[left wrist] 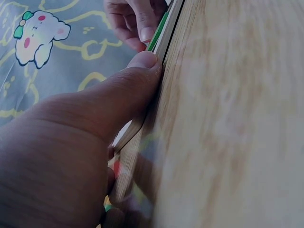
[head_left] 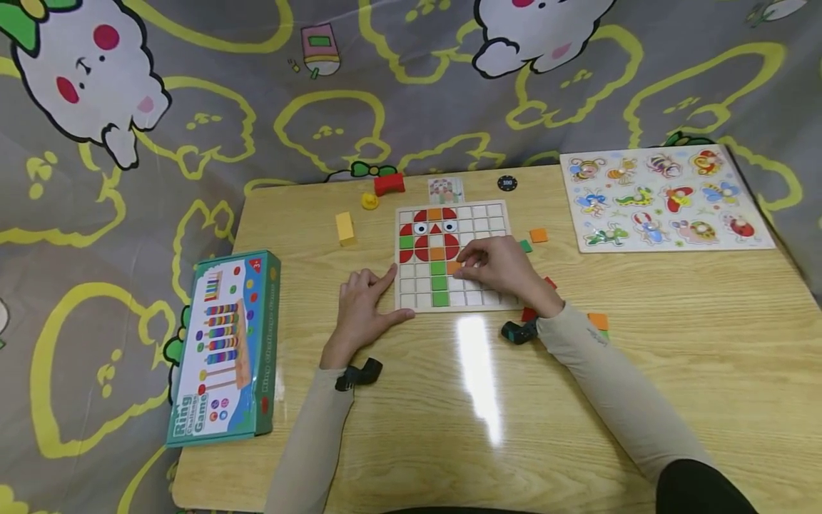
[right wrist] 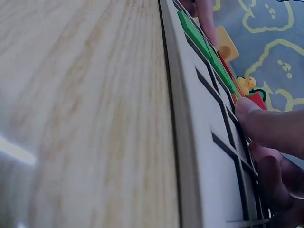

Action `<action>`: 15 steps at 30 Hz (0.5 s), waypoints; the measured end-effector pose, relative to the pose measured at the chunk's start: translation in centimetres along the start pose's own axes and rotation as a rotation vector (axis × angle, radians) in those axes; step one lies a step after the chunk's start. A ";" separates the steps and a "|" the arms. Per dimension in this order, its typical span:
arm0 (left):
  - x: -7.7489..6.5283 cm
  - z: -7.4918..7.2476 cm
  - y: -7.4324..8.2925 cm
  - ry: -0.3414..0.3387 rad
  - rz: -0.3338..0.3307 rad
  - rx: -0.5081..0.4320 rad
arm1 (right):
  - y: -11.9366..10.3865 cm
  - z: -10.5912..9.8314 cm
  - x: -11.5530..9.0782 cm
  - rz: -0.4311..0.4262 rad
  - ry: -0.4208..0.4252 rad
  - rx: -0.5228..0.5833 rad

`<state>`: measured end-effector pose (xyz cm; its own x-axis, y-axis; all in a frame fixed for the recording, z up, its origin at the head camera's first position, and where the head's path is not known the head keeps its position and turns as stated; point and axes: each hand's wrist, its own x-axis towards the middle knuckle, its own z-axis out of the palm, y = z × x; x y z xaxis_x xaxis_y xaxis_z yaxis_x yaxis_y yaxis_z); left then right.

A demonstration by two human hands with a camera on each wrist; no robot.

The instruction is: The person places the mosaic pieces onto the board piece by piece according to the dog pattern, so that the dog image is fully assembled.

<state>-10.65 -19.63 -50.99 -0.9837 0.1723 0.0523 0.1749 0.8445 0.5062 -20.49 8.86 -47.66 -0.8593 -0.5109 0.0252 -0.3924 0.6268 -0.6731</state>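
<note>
A wooden grid board (head_left: 474, 303) lies on the table, with red, green and orange tiles and two eye tiles set in its cells. Three green tiles (head_left: 439, 283) form a column below the round red-and-orange shape. My right hand (head_left: 497, 265) pinches an orange square tile (head_left: 453, 268) between thumb and fingers, right beside the top of that column. At the board's lower left corner is my left hand (head_left: 362, 307), thumb and index finger spread apart. In the left wrist view the left thumb (left wrist: 126, 88) presses along the board's edge.
Loose tiles, including an orange one (head_left: 538, 235), lie right of the board. Behind it are a picture card (head_left: 445, 190), a black chip (head_left: 507, 183), a red block (head_left: 389, 184) and a yellow duck (head_left: 369, 200). A yellow block (head_left: 344, 228), game box (head_left: 221, 350) and insect puzzle (head_left: 668, 200) flank it.
</note>
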 end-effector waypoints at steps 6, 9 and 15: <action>0.0 0.3 0.1 0.003 0.009 -0.003 | 1.2 -2.3 -0.7 0.050 0.035 0.017; 0.0 0.4 0.1 0.004 0.011 -0.005 | 2.8 -4.8 -1.3 0.099 0.118 -0.014; -0.1 0.2 -0.1 0.009 0.008 0.004 | 5.9 -9.1 -2.5 0.180 0.146 -0.165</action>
<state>-10.57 -19.62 -51.18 -0.9826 0.1746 0.0637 0.1828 0.8452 0.5023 -23.65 19.20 -44.98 -0.9535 -0.2998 0.0307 -0.2670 0.7931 -0.5475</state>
